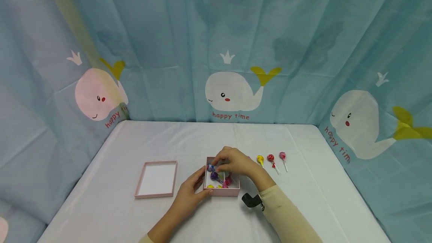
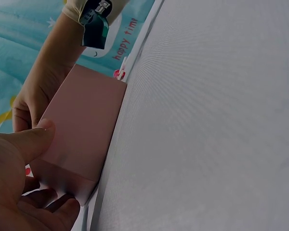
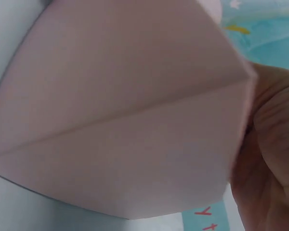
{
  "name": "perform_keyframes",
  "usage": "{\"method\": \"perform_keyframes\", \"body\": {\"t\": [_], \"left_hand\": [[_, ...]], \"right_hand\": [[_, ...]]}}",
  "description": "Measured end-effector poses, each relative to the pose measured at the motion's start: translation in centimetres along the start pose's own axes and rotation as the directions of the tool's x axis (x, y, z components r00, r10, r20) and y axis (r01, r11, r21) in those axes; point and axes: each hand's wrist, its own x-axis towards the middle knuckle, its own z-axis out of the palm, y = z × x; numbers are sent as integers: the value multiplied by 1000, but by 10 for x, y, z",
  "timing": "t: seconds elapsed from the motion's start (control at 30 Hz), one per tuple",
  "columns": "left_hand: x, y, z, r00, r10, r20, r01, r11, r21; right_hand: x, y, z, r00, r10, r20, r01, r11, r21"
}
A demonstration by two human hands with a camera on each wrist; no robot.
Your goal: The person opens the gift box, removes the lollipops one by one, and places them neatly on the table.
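A small pink box [image 1: 222,191] sits on the white table and holds several wrapped lollipops, among them a purple one [image 1: 214,176]. My left hand [image 1: 200,183] grips the box's near left corner, thumb [image 2: 34,138] on the outer wall [image 2: 86,125] and fingers curled round the corner. My right hand [image 1: 221,165] hovers over the open box, its curled fingers pinching a blue-wrapped lollipop [image 1: 210,168]. In the right wrist view the box wall [image 3: 125,120] fills the frame, with my right hand [image 3: 269,149] at its edge.
The box's pink lid [image 1: 156,179] lies upturned to the left. A yellow lollipop [image 1: 260,159], a red one [image 1: 270,158] and a pink one [image 1: 282,155] lie in a row right of the box. Blue whale-print curtains [image 1: 216,48] surround the table.
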Motion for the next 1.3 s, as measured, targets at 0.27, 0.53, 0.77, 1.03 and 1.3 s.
{"method": "perform_keyframes", "body": {"t": [0.27, 0.53, 0.77, 1.03, 1.3], "left_hand": [[0, 3, 1, 1000, 7, 0, -7, 1000, 1], [-1, 2, 2, 1000, -1, -5, 1, 1000, 6], [2, 2, 2, 1000, 20, -7, -20, 1000, -8], [9, 2, 2, 999, 28, -16, -28, 1000, 6], [20, 5, 6, 999, 26, -26, -25, 999, 25]], "right_hand": [[0, -3, -8, 993, -16, 119, 9, 998, 60], [2, 1, -4, 986, -71, 149, 72, 997, -1], [8, 7, 5, 988, -100, 114, 120, 977, -179], [12, 12, 9, 985, -142, 101, 166, 943, -289], [14, 15, 8, 985, -152, 85, 172, 913, -371]]}}
